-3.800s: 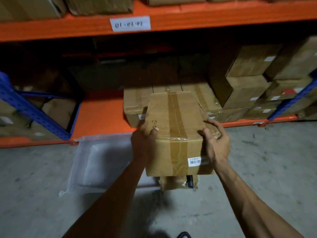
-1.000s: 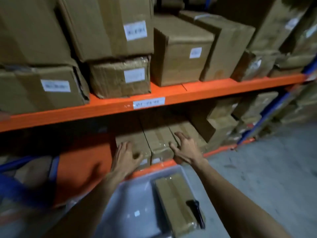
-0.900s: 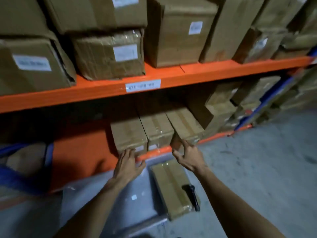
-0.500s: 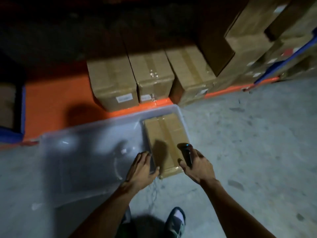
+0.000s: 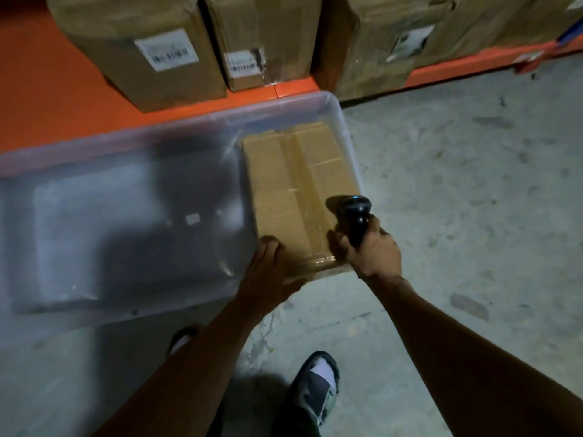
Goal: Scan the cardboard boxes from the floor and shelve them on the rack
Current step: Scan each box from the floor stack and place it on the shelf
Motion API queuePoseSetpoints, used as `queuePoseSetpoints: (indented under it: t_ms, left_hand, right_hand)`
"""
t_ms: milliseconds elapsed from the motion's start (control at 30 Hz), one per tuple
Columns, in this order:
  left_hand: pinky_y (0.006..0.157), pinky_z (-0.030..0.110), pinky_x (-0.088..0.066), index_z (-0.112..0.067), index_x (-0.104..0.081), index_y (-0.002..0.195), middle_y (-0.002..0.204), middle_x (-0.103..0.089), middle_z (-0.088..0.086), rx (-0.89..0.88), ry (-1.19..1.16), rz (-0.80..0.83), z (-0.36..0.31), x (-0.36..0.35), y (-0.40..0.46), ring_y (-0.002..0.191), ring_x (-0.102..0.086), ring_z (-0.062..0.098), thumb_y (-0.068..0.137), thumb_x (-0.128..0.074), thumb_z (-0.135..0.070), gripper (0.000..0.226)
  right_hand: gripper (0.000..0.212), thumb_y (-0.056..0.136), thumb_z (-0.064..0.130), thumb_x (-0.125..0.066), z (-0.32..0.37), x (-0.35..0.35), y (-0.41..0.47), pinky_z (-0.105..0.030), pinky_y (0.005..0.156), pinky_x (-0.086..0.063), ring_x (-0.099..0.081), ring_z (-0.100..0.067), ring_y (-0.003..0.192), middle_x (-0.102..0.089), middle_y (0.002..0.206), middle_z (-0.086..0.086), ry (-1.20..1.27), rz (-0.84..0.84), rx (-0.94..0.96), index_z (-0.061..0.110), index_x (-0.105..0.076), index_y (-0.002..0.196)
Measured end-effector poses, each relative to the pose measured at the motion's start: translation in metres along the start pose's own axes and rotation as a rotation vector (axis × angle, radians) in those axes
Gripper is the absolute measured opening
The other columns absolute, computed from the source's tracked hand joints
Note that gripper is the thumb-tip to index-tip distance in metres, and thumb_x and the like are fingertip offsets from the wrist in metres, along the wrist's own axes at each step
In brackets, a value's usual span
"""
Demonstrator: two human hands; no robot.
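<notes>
Right hand [image 5: 373, 252] has its grip wrapped around the black scanner [image 5: 356, 216], head poised over the taped cardboard box [image 5: 295, 190]. That box lies flat in the clear plastic bin [image 5: 334, 105] on the floor. Left hand [image 5: 268, 272], just left of the scanner, presses flat fingers on the box's near edge.

- Clear bin [image 5: 315, 102] held one taped box [image 5: 293, 190] at its right end; left part was open.
- Shelved boxes [image 5: 142, 52] blocked the far side on the orange shelf [image 5: 47, 99].
- Bare floor [image 5: 473, 184] right of the bin was free.
</notes>
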State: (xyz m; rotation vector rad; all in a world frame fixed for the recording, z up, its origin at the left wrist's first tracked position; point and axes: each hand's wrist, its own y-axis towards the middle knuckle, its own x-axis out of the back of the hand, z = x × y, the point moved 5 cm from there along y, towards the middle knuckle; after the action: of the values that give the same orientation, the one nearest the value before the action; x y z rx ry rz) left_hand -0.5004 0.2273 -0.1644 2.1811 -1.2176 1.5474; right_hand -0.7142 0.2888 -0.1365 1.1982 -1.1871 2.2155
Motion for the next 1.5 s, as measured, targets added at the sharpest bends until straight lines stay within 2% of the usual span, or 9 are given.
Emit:
queuePoseSetpoints:
  t_ms: [267, 433, 633, 767, 900, 1033, 1167, 1300, 1500]
  left_hand:
    - [0.064, 0.041, -0.062, 0.006, -0.069, 0.116, 0.125, -0.066, 0.024, -0.155, 0.22, -0.176, -0.004, 0.007, 0.008, 0.117, -0.062, 0.047, 0.09, -0.055, -0.044, 0.059]
    - [0.092, 0.042, -0.056, -0.012, -0.064, 0.126, 0.134, -0.061, 0.012, -0.176, 0.087, -0.253, 0.002, 0.065, 0.024, 0.128, -0.055, 0.032, 0.096, -0.052, -0.037, 0.041]
    - [0.078, 0.045, -0.061, -0.027, -0.058, 0.127, 0.139, -0.055, 0.016, -0.171, -0.029, -0.435, -0.012, 0.142, 0.072, 0.123, -0.059, 0.037, 0.083, -0.08, -0.012, 0.052]
    - [0.099, 0.07, -0.042, -0.029, -0.052, 0.135, 0.141, -0.048, 0.021, -0.116, 0.101, -0.606, -0.005, 0.147, 0.085, 0.125, -0.052, 0.05, 0.073, -0.064, 0.013, 0.076]
    - [0.11, 0.074, -0.023, -0.023, -0.048, 0.146, 0.156, -0.028, 0.024, -0.167, 0.277, -0.534, 0.004, 0.141, 0.094, 0.143, -0.03, 0.05, 0.085, -0.045, -0.007, 0.064]
    - [0.114, 0.072, -0.01, -0.034, -0.025, 0.157, 0.166, -0.009, 0.02, -0.263, 0.388, -0.474, 0.023, 0.147, 0.107, 0.151, -0.015, 0.044, 0.093, -0.044, -0.042, 0.067]
    - [0.115, 0.072, -0.003, -0.027, -0.026, 0.157, 0.165, -0.003, 0.023, -0.288, 0.426, -0.449, 0.031, 0.168, 0.126, 0.152, -0.006, 0.043, 0.074, -0.043, -0.088, 0.104]
    - [0.116, 0.07, -0.009, -0.016, -0.034, 0.155, 0.161, -0.013, 0.031, -0.278, 0.45, -0.443, 0.029, 0.193, 0.139, 0.15, -0.013, 0.047, 0.073, -0.041, -0.093, 0.113]
    - [0.12, 0.06, -0.015, -0.013, -0.019, 0.159, 0.16, -0.006, 0.036, -0.261, 0.42, -0.322, 0.028, 0.203, 0.144, 0.147, -0.016, 0.052, 0.081, -0.036, -0.087, 0.109]
  right_hand:
    - [0.054, 0.088, 0.016, -0.077, -0.007, 0.022, 0.002, -0.038, 0.091, -0.054, -0.069, -0.037, 0.106, -0.075, 0.108, -0.013, 0.429, -0.145, -0.081, 0.019, -0.056, 0.138]
    - [0.062, 0.088, 0.014, -0.074, 0.009, 0.05, -0.028, -0.065, 0.081, -0.06, -0.072, -0.03, 0.09, -0.068, 0.104, 0.005, 0.806, -0.147, -0.086, 0.047, -0.038, 0.128]
    - [0.081, 0.096, 0.015, -0.072, 0.048, 0.082, -0.063, -0.039, 0.105, -0.056, -0.062, -0.006, 0.128, -0.061, 0.143, 0.014, 0.963, -0.313, 0.126, 0.057, -0.034, 0.153]
    - [0.07, 0.095, 0.01, -0.074, 0.065, 0.083, -0.057, -0.039, 0.08, -0.066, -0.074, -0.021, 0.105, -0.07, 0.126, -0.003, 1.152, -0.289, 0.157, 0.051, -0.043, 0.142]
    - [0.068, 0.093, 0.007, -0.068, 0.065, 0.088, -0.055, -0.022, 0.065, -0.059, -0.07, -0.012, 0.073, -0.07, 0.111, -0.007, 1.102, -0.343, 0.149, 0.049, -0.041, 0.138]
    - [0.069, 0.099, 0.02, -0.068, 0.066, 0.08, -0.064, -0.054, 0.102, -0.057, -0.068, -0.031, 0.118, -0.065, 0.134, 0.008, 1.048, -0.309, 0.106, 0.058, -0.036, 0.145]
    - [0.057, 0.092, 0.053, -0.068, 0.079, 0.09, -0.068, -0.029, 0.096, -0.058, -0.064, 0.009, 0.112, -0.063, 0.117, 0.041, 1.007, -0.34, 0.153, 0.062, -0.039, 0.14]
    - [0.046, 0.099, 0.043, -0.067, 0.103, 0.104, -0.062, -0.014, 0.067, -0.058, -0.07, 0.007, 0.087, -0.062, 0.105, 0.045, 0.983, -0.327, 0.236, 0.058, -0.038, 0.131]
    - [0.045, 0.098, 0.047, -0.068, 0.125, 0.112, -0.05, -0.009, 0.085, -0.053, -0.065, 0.009, 0.105, -0.063, 0.116, 0.024, 0.982, -0.419, 0.222, 0.051, -0.04, 0.133]
